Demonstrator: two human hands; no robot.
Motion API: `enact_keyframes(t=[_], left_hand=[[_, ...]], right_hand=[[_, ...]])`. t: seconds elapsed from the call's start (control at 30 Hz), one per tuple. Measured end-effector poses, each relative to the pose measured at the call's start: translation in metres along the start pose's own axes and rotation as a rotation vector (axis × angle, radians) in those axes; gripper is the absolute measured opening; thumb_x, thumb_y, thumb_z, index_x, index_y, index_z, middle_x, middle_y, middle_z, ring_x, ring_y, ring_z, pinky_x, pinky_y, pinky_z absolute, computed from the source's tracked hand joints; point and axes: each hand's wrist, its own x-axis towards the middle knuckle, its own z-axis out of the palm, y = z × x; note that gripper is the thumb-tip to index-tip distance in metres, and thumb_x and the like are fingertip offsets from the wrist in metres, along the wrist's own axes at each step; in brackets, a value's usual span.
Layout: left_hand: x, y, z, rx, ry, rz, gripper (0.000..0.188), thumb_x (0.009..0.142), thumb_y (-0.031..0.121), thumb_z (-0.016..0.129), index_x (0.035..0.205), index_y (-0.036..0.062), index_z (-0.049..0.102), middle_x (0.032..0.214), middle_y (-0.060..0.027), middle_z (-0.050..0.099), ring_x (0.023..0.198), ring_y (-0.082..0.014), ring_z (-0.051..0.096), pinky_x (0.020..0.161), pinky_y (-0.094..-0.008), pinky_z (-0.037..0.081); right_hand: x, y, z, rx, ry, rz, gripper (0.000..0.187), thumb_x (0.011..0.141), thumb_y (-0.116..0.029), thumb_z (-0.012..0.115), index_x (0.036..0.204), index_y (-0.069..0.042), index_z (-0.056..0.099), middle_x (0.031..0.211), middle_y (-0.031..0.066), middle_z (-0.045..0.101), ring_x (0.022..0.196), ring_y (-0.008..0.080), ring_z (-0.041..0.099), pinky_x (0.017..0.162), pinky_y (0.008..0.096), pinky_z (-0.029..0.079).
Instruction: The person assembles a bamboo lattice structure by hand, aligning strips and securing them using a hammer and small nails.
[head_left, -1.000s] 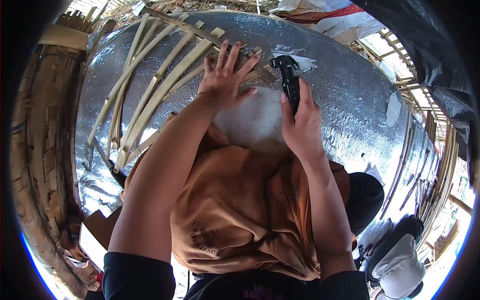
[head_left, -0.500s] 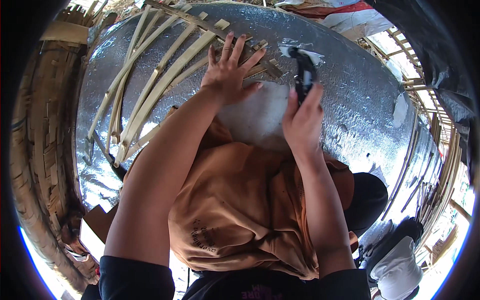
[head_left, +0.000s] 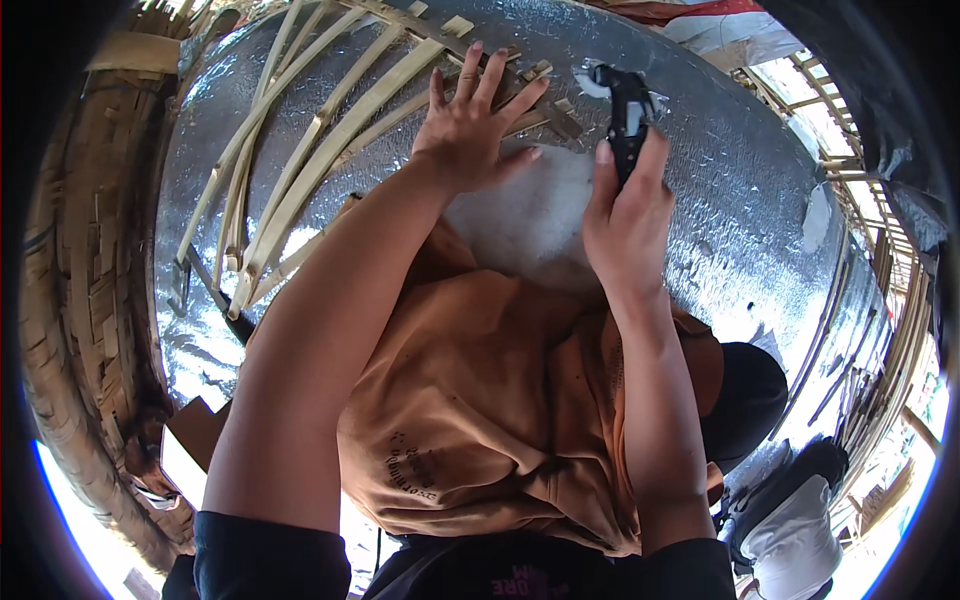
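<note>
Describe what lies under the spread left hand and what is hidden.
Around the left hand, pale strips and a darker crosspiece lie over a silvery sheet. Whatever is directly under the palm is covered and cannot be seen.

A broad sheet of crinkled silver foil (head_left: 745, 215) spreads beneath everything, bright with glare toward its left and right sides. Directly on it, at the left, long pale bamboo strips (head_left: 322, 165) fan out, several crossing one another, their upper ends meeting a darker brown wooden strip (head_left: 440, 37) laid slantwise. A flat whitish piece of sheet material (head_left: 525, 205) lies near the middle, partly covered, and thin dark sticks (head_left: 830, 328) lie along the right side.
</note>
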Motion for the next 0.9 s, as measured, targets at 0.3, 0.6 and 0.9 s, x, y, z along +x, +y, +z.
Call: enact_keyframes(t=[0.3, 0.6, 0.9], left_hand=[[0.007, -0.003, -0.003, -0.011, 0.058, -0.005, 0.084, 0.091, 0.066, 0.056, 0.161, 0.0392, 0.017, 0.167, -0.0156, 0.013, 0.155, -0.0410, 0.010, 0.120, -0.0655, 0.020], [0.004, -0.002, 0.000, -0.085, 0.094, -0.006, 0.091, 0.088, 0.065, 0.058, 0.161, 0.0312, 0.016, 0.165, -0.0147, 0.017, 0.154, -0.0404, 0.010, 0.118, -0.0679, 0.020], [0.006, -0.001, -0.002, -0.080, 0.092, -0.021, 0.092, 0.087, 0.064, 0.060, 0.162, 0.0293, 0.017, 0.166, -0.0140, 0.016, 0.154, -0.0409, 0.012, 0.118, -0.0668, 0.023]], right_hand=[[-0.002, 0.011, 0.002, -0.082, -0.099, 0.087, 0.040, 0.099, -0.013, 0.058, 0.132, -0.002, 0.037, 0.088, 0.0333, 0.068, 0.082, 0.0515, 0.067, 0.058, 0.0580, 0.053], [0.010, 0.004, 0.012, -0.395, -0.328, -0.017, 0.030, 0.100, -0.016, 0.056, 0.124, -0.004, 0.042, 0.086, 0.0313, 0.068, 0.080, 0.0500, 0.068, 0.060, 0.0568, 0.054], [0.016, 0.021, 0.017, -0.501, -0.330, -0.121, 0.033, 0.099, -0.019, 0.059, 0.125, -0.004, 0.044, 0.080, 0.0292, 0.067, 0.074, 0.0483, 0.068, 0.056, 0.0551, 0.053]])
